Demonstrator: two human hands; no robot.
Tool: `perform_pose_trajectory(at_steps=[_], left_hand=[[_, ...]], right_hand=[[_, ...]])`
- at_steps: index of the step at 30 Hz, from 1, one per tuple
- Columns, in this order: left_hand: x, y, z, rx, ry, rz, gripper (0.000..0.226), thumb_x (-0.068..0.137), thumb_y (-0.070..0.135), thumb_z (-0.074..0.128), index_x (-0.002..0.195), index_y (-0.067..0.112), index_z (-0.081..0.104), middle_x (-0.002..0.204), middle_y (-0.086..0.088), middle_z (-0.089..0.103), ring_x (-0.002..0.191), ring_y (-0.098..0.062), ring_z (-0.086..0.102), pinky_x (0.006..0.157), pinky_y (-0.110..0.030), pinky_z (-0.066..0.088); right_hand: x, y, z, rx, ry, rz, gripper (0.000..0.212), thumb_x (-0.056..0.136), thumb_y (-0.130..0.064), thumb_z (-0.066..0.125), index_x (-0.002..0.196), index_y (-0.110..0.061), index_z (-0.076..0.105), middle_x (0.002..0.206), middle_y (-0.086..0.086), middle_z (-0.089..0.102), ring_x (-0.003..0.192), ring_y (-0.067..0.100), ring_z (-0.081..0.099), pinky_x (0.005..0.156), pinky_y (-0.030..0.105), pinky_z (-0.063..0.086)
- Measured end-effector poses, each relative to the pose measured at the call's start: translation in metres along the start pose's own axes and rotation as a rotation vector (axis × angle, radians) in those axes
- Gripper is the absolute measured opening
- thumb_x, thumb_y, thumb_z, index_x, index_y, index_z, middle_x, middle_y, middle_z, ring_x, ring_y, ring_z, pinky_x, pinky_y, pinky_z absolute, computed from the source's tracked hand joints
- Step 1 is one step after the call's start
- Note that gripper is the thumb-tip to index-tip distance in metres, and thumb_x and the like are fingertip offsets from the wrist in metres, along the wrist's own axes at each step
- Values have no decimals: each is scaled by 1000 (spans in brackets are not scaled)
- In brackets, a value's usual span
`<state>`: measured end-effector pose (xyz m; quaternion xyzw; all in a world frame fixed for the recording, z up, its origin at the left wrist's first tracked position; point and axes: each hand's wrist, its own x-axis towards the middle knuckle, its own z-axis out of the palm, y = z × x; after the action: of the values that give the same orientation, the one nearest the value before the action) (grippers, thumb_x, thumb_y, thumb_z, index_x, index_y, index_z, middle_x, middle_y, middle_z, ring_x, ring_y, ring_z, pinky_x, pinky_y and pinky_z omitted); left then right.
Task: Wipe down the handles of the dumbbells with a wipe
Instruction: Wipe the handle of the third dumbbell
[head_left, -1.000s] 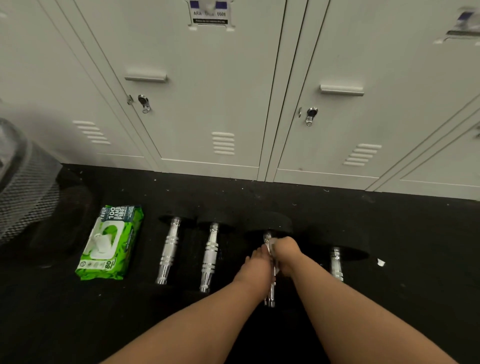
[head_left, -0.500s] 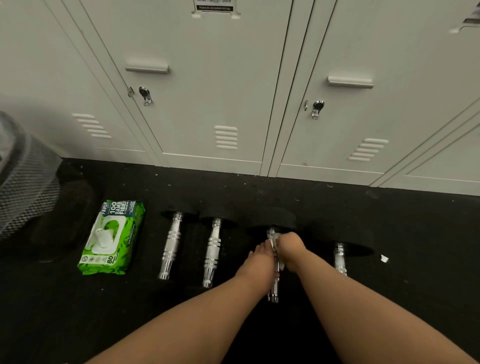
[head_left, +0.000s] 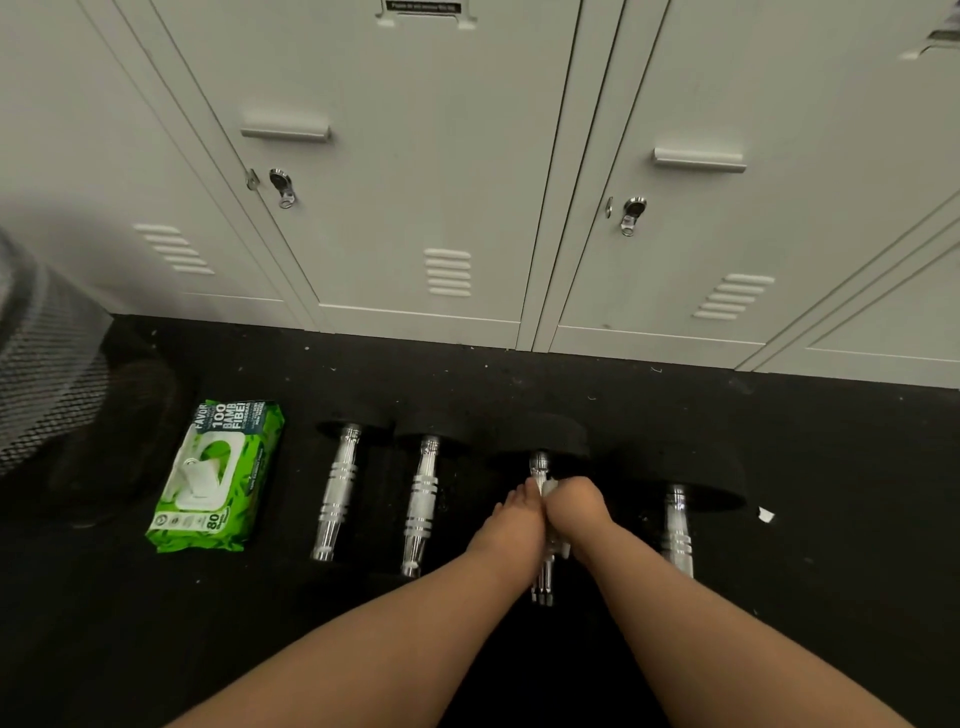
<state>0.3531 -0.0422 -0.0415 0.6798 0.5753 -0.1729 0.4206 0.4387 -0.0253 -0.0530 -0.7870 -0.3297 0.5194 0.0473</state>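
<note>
Several dumbbells with chrome handles and black ends lie side by side on the dark floor. Both my hands are on the third dumbbell (head_left: 540, 462) from the left. My right hand (head_left: 576, 512) is closed around its handle with a white wipe (head_left: 549, 487) showing at the fingers. My left hand (head_left: 511, 530) rests against the same handle from the left side; its grip is hidden. The first dumbbell (head_left: 337, 488), the second dumbbell (head_left: 423, 499) and the rightmost dumbbell (head_left: 678, 525) lie untouched.
A green pack of wipes (head_left: 218, 475) lies left of the dumbbells. Grey lockers (head_left: 447, 171) stand along the far edge of the floor. A mesh bin (head_left: 47, 364) is at the far left. A small white scrap (head_left: 765, 514) lies right of the dumbbells.
My hands have stayed on the third dumbbell's handle, shifting only slightly along it. The view has tilted down a little.
</note>
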Motion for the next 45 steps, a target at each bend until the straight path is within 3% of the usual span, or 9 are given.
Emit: perform_pose_trajectory(at_steps=[4, 8, 15, 19, 25, 29, 34, 41, 45], left_hand=[[4, 5, -2, -6, -61, -38, 88, 93, 22, 56, 152, 5, -8, 160, -14, 2, 148, -29, 6, 119, -37, 10], [3, 5, -7, -11, -97, -62, 87, 92, 13, 55, 152, 8, -8, 161, -12, -1, 148, -31, 4, 120, -40, 10], [1, -5, -2, 0, -30, -24, 81, 94, 7, 49, 152, 6, -6, 160, -13, 4, 148, -31, 8, 119, -39, 13], [2, -1, -1, -13, 19, -17, 78, 95, 13, 50, 152, 4, -2, 159, -14, 11, 146, -31, 15, 118, -39, 16], [11, -2, -1, -56, -60, -85, 91, 89, 29, 62, 152, 11, -1, 157, -14, 16, 145, -36, 18, 115, -43, 22], [9, -7, 0, -41, -12, -49, 87, 90, 27, 61, 152, 8, 2, 155, -13, 21, 142, -35, 25, 114, -41, 24], [13, -4, -1, -50, -55, -72, 95, 87, 28, 65, 153, 11, -1, 157, -12, 16, 145, -35, 18, 116, -41, 21], [14, -6, -1, -1, -63, -64, 83, 93, 17, 53, 153, 10, -5, 160, -13, 6, 147, -35, 10, 119, -43, 17], [18, -5, 1, -53, -92, -94, 92, 89, 27, 60, 153, 12, -5, 160, -11, 7, 148, -34, 9, 119, -43, 18]], right_hand=[[8, 10, -3, 403, -65, 42, 25, 93, 0, 39, 80, -7, 59, 75, 10, 58, 68, 23, 56, 66, 34, 49], [5, 21, 0, 38, -34, -109, 30, 93, -6, 43, 66, -18, 49, 73, 3, 55, 68, 19, 56, 67, 35, 51], [9, 9, 5, -137, 67, -153, 19, 94, -10, 46, 86, -3, 62, 102, 15, 67, 100, 29, 63, 75, 29, 49], [33, 12, -2, 308, -8, -90, 25, 87, 4, 43, 71, -5, 59, 72, 11, 59, 70, 28, 59, 63, 34, 53], [14, 38, -2, 184, -143, -82, 35, 80, 11, 37, 55, -8, 53, 53, 14, 55, 40, 23, 51, 39, 23, 39], [29, 26, -9, 44, -186, -112, 31, 86, 4, 40, 62, -10, 54, 53, 7, 58, 47, 20, 56, 44, 24, 43], [21, 34, -1, 291, -148, -160, 34, 83, 8, 37, 59, -8, 55, 56, 15, 54, 46, 23, 50, 45, 26, 38], [15, 35, -2, -98, -167, -92, 28, 83, 3, 44, 60, -10, 54, 59, 10, 57, 58, 23, 56, 62, 28, 44], [22, 43, 2, 391, -189, 11, 38, 80, 12, 38, 54, -3, 59, 61, 17, 57, 57, 27, 54, 60, 33, 44]])
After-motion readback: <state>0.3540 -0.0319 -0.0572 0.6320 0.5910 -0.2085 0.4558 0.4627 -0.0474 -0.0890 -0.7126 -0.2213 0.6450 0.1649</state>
